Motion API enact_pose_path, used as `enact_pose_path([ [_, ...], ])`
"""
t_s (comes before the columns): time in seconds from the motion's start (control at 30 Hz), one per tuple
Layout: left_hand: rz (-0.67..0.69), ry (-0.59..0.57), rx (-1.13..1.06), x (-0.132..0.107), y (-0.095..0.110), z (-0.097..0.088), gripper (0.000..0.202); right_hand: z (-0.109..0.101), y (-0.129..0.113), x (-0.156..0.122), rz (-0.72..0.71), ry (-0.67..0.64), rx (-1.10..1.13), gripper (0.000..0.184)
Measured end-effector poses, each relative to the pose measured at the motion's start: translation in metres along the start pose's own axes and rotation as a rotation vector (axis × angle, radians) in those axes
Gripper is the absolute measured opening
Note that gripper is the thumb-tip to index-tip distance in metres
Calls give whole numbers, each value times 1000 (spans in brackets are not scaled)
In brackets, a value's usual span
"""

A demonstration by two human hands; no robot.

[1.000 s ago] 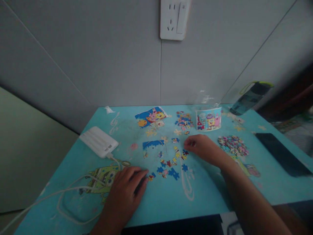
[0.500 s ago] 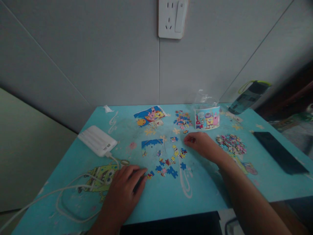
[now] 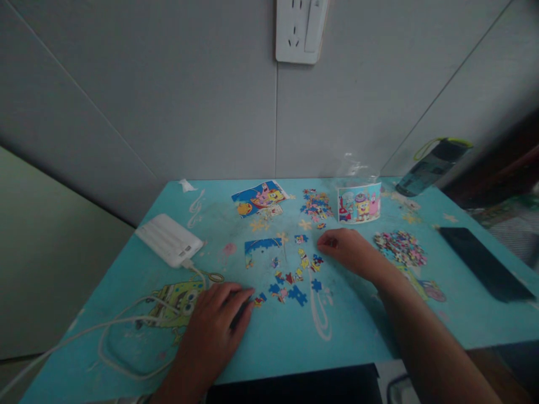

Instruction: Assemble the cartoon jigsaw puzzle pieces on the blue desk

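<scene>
My left hand [image 3: 221, 320] lies on the tabletop with its fingers stretched out and apart, holding nothing. Just past its fingertips is a small jigsaw piece [image 3: 260, 300]. My right hand [image 3: 343, 247] is curled in a pinch above the table, right of the scattered pieces; whatever its fingertips hold, if anything, is hidden. Between the hands lie several loose puzzle pieces, among them a blue piece [image 3: 298, 295] and a red one [image 3: 289, 278]. A partly joined puzzle edge [image 3: 263, 244] lies behind them. Beyond it is a printed picture card [image 3: 260, 199].
Two piles of pieces, one at the back [image 3: 316, 205] and one at the right [image 3: 400, 248], flank a clear container with a cartoon label [image 3: 359, 204]. A bottle [image 3: 432, 167], a dark phone-like slab [image 3: 484, 262] and a white power bank [image 3: 169, 240] with a cable [image 3: 122, 321] surround the work.
The view has tilted slightly, shifting everything a little. Both hands keep their place and pose, and the puzzle pieces look unmoved.
</scene>
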State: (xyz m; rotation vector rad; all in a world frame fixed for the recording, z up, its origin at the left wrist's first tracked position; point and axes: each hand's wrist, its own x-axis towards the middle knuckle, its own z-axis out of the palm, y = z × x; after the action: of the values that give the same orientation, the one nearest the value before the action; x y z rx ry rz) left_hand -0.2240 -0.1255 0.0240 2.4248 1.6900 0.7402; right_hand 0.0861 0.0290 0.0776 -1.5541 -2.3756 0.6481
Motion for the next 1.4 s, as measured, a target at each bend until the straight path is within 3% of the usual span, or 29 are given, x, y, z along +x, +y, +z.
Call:
enact_pose_path([
  [0.27, -13, 0, -1, 2, 1, 0, 23, 1, 4, -1, -46, -144, 101, 8],
  [0.6, -28, -2, 0, 2, 3, -2, 21, 14, -20, -2, -180, -63, 81, 27],
  [1.4, -52, -22, -5, 3, 7, -4, 22, 18, -24, 0, -125, -63, 155, 7],
])
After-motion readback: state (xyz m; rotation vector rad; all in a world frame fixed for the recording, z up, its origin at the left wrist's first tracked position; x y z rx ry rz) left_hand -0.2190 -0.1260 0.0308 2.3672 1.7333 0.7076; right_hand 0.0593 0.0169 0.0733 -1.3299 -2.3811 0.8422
